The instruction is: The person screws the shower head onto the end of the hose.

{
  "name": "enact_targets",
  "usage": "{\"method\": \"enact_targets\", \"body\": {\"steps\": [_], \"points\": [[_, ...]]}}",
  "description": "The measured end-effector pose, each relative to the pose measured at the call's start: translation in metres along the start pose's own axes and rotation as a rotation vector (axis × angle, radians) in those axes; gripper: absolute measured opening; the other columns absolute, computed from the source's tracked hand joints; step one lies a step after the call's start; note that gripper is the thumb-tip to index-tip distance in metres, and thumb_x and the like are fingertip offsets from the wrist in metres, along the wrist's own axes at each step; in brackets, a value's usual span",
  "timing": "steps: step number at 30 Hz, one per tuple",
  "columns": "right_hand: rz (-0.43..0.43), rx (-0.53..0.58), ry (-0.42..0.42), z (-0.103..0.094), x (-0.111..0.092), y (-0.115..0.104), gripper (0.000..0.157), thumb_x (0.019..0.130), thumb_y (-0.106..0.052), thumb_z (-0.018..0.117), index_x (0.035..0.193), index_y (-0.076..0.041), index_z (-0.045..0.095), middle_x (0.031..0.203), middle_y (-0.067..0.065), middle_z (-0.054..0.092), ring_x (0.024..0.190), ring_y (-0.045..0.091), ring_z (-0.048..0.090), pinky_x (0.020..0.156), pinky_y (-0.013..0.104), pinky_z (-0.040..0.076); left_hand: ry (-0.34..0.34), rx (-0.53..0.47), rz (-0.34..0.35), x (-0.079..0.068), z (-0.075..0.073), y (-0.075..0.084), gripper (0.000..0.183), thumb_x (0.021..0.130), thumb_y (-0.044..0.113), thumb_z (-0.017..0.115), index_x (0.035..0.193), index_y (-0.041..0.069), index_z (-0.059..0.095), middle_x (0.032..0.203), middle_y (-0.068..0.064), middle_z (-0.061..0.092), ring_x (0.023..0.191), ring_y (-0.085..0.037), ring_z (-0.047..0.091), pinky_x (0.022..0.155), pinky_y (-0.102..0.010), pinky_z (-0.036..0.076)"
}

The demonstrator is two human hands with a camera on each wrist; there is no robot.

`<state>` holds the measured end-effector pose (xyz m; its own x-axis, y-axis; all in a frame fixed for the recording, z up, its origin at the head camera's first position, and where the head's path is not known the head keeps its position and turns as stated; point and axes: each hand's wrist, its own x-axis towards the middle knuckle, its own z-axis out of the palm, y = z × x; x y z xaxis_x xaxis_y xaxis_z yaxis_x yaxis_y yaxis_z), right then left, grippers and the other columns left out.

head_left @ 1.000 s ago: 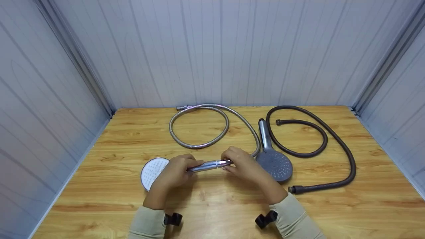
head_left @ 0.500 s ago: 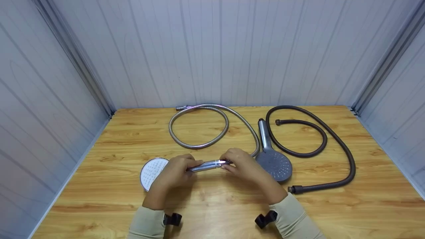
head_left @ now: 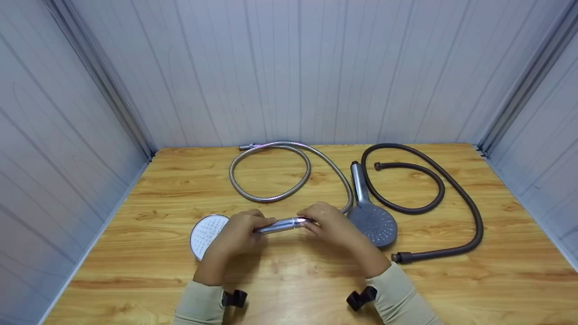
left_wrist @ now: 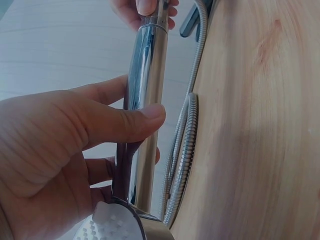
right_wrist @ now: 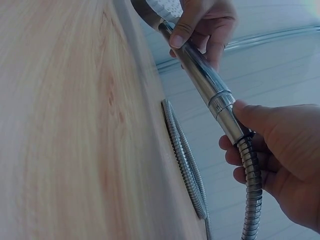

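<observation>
My left hand [head_left: 241,232] grips the chrome handle of a shower head [head_left: 208,234] whose round white nozzle face points up at the left. At the handle's other end my right hand [head_left: 332,225] pinches the chrome connector nut [right_wrist: 227,122] of a silver shower hose [head_left: 271,198]. In the right wrist view the nut sits in line against the handle end, a thin ring showing between them, and the ribbed hose [right_wrist: 251,200] hangs down from it. The left thumb lies along the handle [left_wrist: 147,75] in the left wrist view.
A grey shower head [head_left: 372,223] lies just beyond the right hand, its handle pointing back. Right of it a dark hose [head_left: 472,212] curls over the wooden table [head_left: 289,280]. Pale panel walls [head_left: 298,72] enclose the back and sides.
The right hand's fingers have shifted slightly around the connector nut. The left hand and the shower head stay almost where they were.
</observation>
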<state>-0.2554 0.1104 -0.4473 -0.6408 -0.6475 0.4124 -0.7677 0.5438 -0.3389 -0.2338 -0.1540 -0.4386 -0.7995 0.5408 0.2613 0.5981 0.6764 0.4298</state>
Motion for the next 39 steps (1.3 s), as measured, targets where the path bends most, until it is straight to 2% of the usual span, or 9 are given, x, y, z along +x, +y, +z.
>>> {"method": "enact_targets", "body": {"steps": [4,8,11,16,28,39], "points": [[0.019,0.000,-0.018,-0.0003,0.0002,0.0001,0.028,0.093,-0.020,0.067,0.113,-0.001,0.068,0.103,0.009,0.069,0.096,0.025,0.063,0.085,0.039,0.050,-0.004,-0.003,0.000,0.0004,0.0000,0.0000,0.047,0.078,-0.011,0.068,0.121,0.008,0.070,0.094,-0.002,0.066,0.077,-0.018,0.057,0.067,-0.031,0.049],[0.012,-0.003,-0.015,0.0000,0.0002,0.0014,0.033,0.088,-0.020,0.073,0.114,-0.001,0.067,0.102,0.009,0.067,0.094,0.024,0.061,0.085,0.039,0.049,0.001,-0.003,0.002,0.0004,0.0003,-0.0006,0.046,0.078,-0.010,0.069,0.120,0.008,0.070,0.094,-0.002,0.067,0.078,-0.019,0.058,0.068,-0.032,0.050],[-0.004,0.002,0.010,0.0011,-0.0002,0.0018,0.034,0.082,-0.013,0.078,0.111,-0.002,0.066,0.100,0.008,0.065,0.093,0.024,0.061,0.085,0.038,0.049,0.007,-0.003,0.003,0.0000,0.0006,-0.0011,0.046,0.078,-0.010,0.068,0.120,0.008,0.071,0.093,-0.002,0.066,0.078,-0.019,0.058,0.067,-0.032,0.049],[-0.022,0.013,0.050,0.0023,-0.0004,0.0013,0.033,0.078,-0.001,0.079,0.108,-0.003,0.065,0.098,0.007,0.063,0.091,0.022,0.061,0.082,0.036,0.050,0.023,0.005,0.015,-0.0004,0.0005,-0.0012,0.045,0.077,-0.011,0.066,0.118,0.008,0.072,0.091,-0.002,0.066,0.075,-0.018,0.058,0.065,-0.030,0.049],[-0.070,-0.001,0.075,0.0031,0.0007,0.0025,0.027,0.078,-0.001,0.077,0.101,-0.005,0.064,0.095,0.006,0.065,0.089,0.022,0.061,0.081,0.035,0.050,0.015,0.011,0.003,-0.0004,-0.0011,-0.0002,0.047,0.076,-0.009,0.066,0.117,0.012,0.073,0.088,0.001,0.066,0.072,-0.014,0.053,0.064,-0.029,0.046],[-0.058,0.001,0.017,0.0015,-0.0002,0.0023,0.025,0.084,-0.005,0.074,0.108,-0.004,0.066,0.101,0.008,0.068,0.095,0.024,0.062,0.085,0.037,0.050,-0.017,0.006,-0.030,-0.0010,-0.0005,0.0005,0.048,0.080,-0.008,0.064,0.121,0.015,0.071,0.091,0.004,0.066,0.075,-0.014,0.055,0.066,-0.028,0.047]]}}
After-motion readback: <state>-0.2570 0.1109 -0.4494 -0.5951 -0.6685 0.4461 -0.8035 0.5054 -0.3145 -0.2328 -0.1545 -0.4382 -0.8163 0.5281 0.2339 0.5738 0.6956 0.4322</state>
